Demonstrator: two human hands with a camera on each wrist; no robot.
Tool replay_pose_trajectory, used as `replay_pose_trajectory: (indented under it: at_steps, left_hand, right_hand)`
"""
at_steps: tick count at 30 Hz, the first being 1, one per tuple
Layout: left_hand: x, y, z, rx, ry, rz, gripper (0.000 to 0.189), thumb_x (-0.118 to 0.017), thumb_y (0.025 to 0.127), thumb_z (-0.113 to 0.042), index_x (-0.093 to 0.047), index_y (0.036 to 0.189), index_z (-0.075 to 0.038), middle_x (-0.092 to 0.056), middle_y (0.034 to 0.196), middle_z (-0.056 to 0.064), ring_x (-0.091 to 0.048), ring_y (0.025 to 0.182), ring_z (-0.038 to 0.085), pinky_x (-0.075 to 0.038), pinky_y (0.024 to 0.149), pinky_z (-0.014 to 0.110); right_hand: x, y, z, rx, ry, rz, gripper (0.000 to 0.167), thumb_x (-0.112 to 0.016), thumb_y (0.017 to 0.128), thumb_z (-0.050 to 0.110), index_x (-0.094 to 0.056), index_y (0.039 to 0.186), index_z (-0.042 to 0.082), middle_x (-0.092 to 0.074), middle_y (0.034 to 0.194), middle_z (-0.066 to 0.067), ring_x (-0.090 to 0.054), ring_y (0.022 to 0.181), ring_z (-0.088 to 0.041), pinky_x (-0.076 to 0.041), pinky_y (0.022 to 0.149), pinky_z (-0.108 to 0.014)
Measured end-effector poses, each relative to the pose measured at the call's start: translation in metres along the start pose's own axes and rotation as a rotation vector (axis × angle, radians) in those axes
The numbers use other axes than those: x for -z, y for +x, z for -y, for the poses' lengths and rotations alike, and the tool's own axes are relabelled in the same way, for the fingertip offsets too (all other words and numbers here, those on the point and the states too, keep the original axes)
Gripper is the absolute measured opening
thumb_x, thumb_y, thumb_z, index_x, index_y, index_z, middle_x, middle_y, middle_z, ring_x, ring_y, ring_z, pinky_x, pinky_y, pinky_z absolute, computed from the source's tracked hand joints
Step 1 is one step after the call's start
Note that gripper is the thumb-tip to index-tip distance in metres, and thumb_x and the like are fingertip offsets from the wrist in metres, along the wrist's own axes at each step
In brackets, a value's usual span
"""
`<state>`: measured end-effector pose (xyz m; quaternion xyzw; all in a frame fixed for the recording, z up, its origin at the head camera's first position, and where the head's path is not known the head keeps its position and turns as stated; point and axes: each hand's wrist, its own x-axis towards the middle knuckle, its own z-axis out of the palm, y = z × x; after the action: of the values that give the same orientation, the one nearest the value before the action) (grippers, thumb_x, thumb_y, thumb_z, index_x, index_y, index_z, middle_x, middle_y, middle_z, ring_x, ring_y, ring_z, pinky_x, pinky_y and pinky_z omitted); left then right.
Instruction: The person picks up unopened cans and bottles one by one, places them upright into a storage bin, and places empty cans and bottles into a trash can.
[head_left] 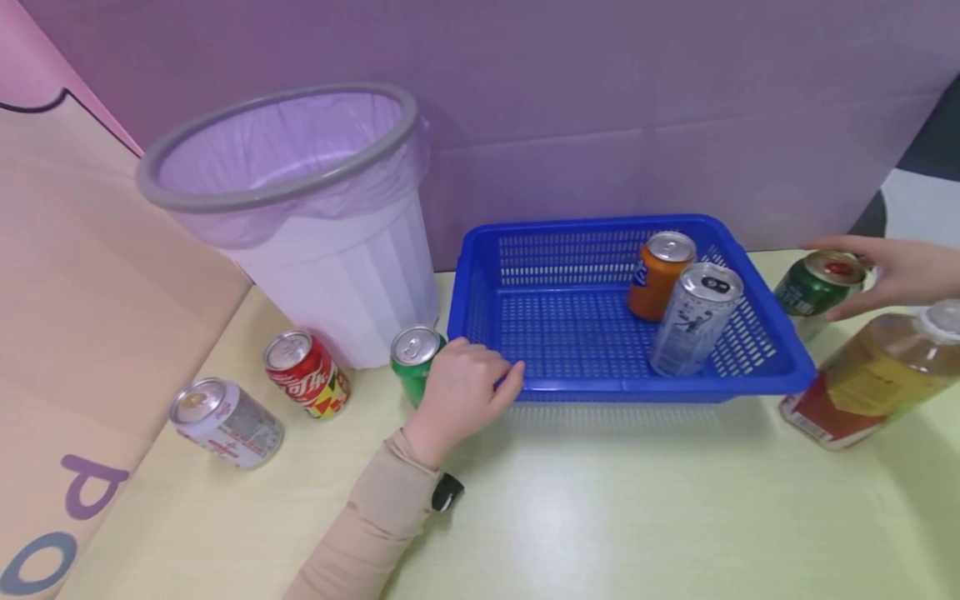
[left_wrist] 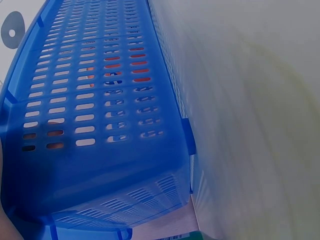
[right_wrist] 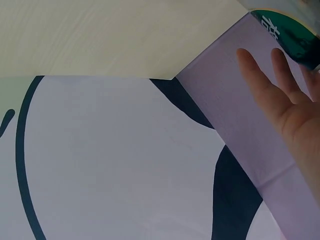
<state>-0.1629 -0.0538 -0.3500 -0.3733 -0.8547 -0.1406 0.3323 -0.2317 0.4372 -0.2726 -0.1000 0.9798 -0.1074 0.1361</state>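
My left hand (head_left: 467,387) grips the front left corner of the blue plastic basket (head_left: 600,387), its fingers curled at the rim and the thumb pointing right. In the left wrist view, the basket's slotted side (left_wrist: 100,165) fills the left half, with only a sliver of hand at the edge. An orange can (head_left: 657,279) and a tall silver can (head_left: 693,321) stand upright inside the basket. Just right of the basket, my right hand (head_left: 903,271) surrounds a green can (head_left: 813,287) with thumb and fingers spread. The right wrist view shows these fingers (right_wrist: 267,92) fairly straight beside the can.
A lined white bin (head_left: 360,267) stands behind left. Nearby are another green can (head_left: 412,367) partly behind my left hand, a red can (head_left: 309,375) and a tilted white can (head_left: 228,423). A large bottle of yellowish drink (head_left: 877,379) leans in front of my right hand.
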Motion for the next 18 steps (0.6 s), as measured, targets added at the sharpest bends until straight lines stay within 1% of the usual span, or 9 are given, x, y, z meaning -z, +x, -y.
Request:
replay_pose_trajectory:
  at_steps: [3,8,11,13,18]
  left_hand:
    - [-0.0006,-0.0002,0.0003,-0.007,0.0,-0.009,0.046,-0.049,0.09,-0.026,-0.043,0.045,-0.017,-0.042,0.043,-0.007,-0.036,0.042,0.009,-0.031,0.049,0.025]
    - [-0.0016,0.0,0.0002,-0.01,0.0,-0.014,0.046,-0.049,0.09,-0.026,-0.043,0.046,-0.017,-0.042,0.044,-0.007,-0.037,0.042,0.009,-0.031,0.049,0.025]
    - [-0.0016,0.0,-0.0002,-0.007,0.0,-0.009,0.046,-0.047,0.091,-0.026,-0.044,0.046,-0.017,-0.043,0.044,-0.007,-0.038,0.042,0.009,-0.032,0.05,0.025]
    - [-0.0015,-0.0001,-0.0002,-0.006,0.0,-0.005,0.046,-0.046,0.091,-0.027,-0.044,0.046,-0.017,-0.044,0.044,-0.007,-0.038,0.042,0.009,-0.032,0.05,0.025]
    - [-0.0016,-0.0009,0.0002,0.001,-0.006,-0.005,0.047,-0.045,0.091,-0.027,-0.043,0.045,-0.017,-0.042,0.044,-0.007,-0.037,0.042,0.009,-0.031,0.05,0.025]
  right_hand:
    - [-0.0023,0.0026,0.0037,0.017,-0.002,-0.011,0.089,-0.08,0.073,0.016,-0.025,0.139,-0.009,-0.039,0.125,-0.038,-0.048,0.103,-0.052,-0.037,0.087,-0.068]
    - [-0.0052,0.004,0.0054,0.039,0.005,-0.005,0.087,-0.079,0.073,0.012,-0.026,0.139,-0.01,-0.038,0.127,-0.037,-0.047,0.104,-0.051,-0.038,0.087,-0.067]
    - [-0.0064,0.0051,0.0046,0.032,0.008,0.0,0.087,-0.079,0.073,0.011,-0.026,0.138,-0.011,-0.036,0.128,-0.038,-0.045,0.106,-0.053,-0.038,0.087,-0.067]
    - [-0.0073,0.006,0.0039,0.026,0.011,-0.005,0.087,-0.08,0.073,0.012,-0.027,0.137,-0.01,-0.037,0.126,-0.038,-0.047,0.103,-0.052,-0.041,0.087,-0.065]
    - [-0.009,0.0088,0.0016,0.025,0.018,-0.028,0.083,-0.081,0.07,0.012,-0.032,0.132,-0.012,-0.045,0.118,-0.038,-0.055,0.093,-0.045,-0.049,0.081,-0.056]
